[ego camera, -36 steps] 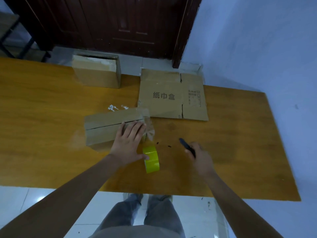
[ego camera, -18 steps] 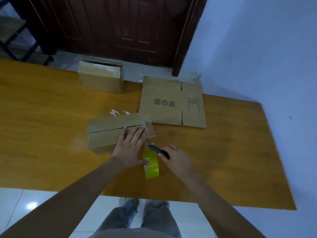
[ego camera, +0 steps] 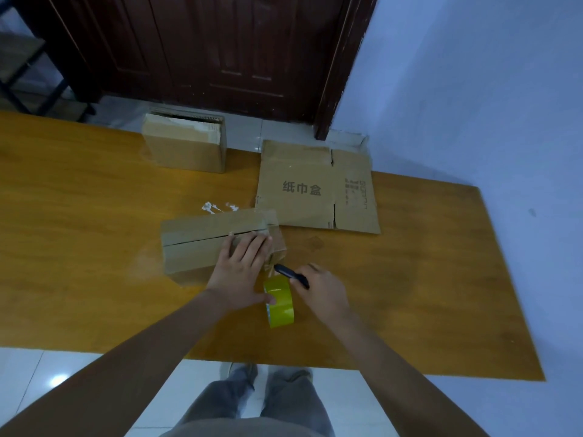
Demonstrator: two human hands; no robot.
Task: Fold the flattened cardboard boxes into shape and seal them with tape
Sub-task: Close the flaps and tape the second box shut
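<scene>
My left hand [ego camera: 241, 272] lay flat, fingers spread, on the folded box [ego camera: 202, 244] mid-worktop [ego camera: 79, 216]; its thumb touched the yellow tape roll [ego camera: 280, 302] towards the near edge. My right hand [ego camera: 321, 288] gripped a black cutter [ego camera: 290, 274] beside the roll.

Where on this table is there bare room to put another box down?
The table is bare left of the folded box, and right of the tape roll below the flat cardboard. Crowded around both hands, left hand and right hand.
</scene>
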